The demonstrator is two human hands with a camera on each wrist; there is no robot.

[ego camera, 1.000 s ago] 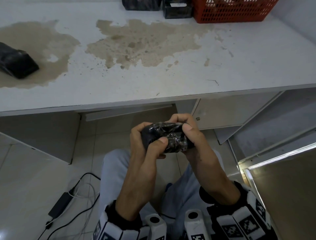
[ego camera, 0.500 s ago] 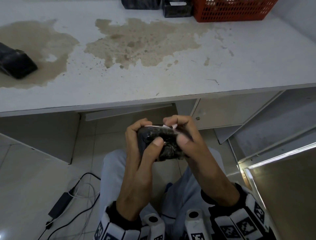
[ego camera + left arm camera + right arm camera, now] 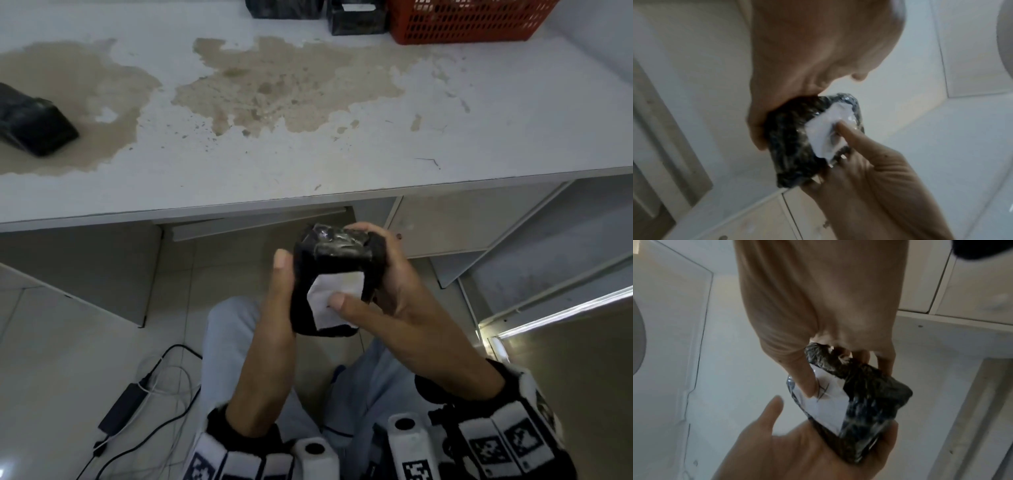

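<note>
1. The package [image 3: 330, 253] hides most of the left hand's [image 3: 274, 315] fingers, which wrap behind it.
2. Held below the table [image 3: 308, 178] edge, its top sits under the right hand's [image 3: 400, 301] curled fingers; that thumb presses the white label [image 3: 334, 301].

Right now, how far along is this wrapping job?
Looks done: one black bundle lies on the table. In hand: left hand and right hand grip the black parcel, right thumb pressing its white label. Left, probably: smoothing the label, setting it down.

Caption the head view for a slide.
Left hand and right hand hold a black-wrapped parcel, white label showing, below a stained counter.
</note>
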